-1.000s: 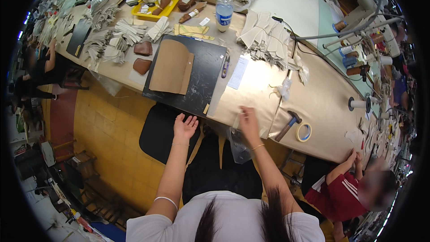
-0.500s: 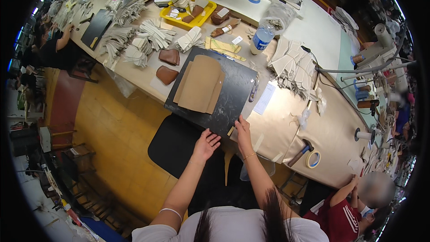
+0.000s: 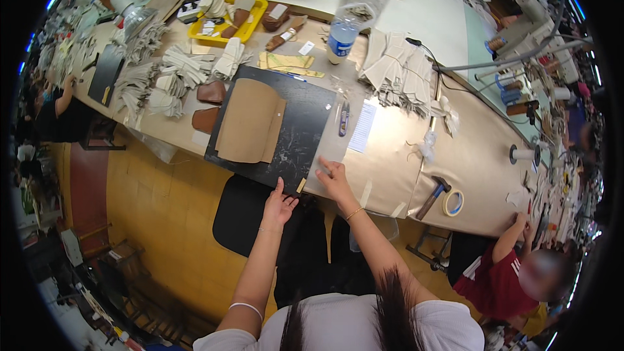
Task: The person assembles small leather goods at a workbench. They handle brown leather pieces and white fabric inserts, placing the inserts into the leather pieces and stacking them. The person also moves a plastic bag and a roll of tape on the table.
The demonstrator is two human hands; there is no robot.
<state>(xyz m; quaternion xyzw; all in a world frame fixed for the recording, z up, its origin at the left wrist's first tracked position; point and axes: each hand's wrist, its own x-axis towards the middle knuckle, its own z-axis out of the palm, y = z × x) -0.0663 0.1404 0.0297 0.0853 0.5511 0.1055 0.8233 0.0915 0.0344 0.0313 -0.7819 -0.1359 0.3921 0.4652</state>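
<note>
A black board [image 3: 296,146] lies at the table's front edge. On its left half rest brown sheet pieces [image 3: 247,123], stacked and overlapping. My left hand [image 3: 279,207] is at the board's near edge, thumb up against it and fingers apart; it holds nothing. Just off the board's right side, over the table, my right hand [image 3: 333,180] is open with its fingers partly bent and nothing in them. A utility knife [image 3: 343,119] and a printed white sheet [image 3: 363,127] lie to the right of the board.
Left of the board are brown leather pieces [image 3: 206,119] and pale strip bundles [image 3: 185,65]. Behind stand a yellow tray [image 3: 259,13] and a water bottle [image 3: 340,40]. A hammer [image 3: 432,197] and tape roll [image 3: 454,203] lie at right, near another person in red [image 3: 484,279].
My right hand has left the board's near right corner and opened beside it. The board has shifted slightly left, away from the knife. The whole view has swung a little.
</note>
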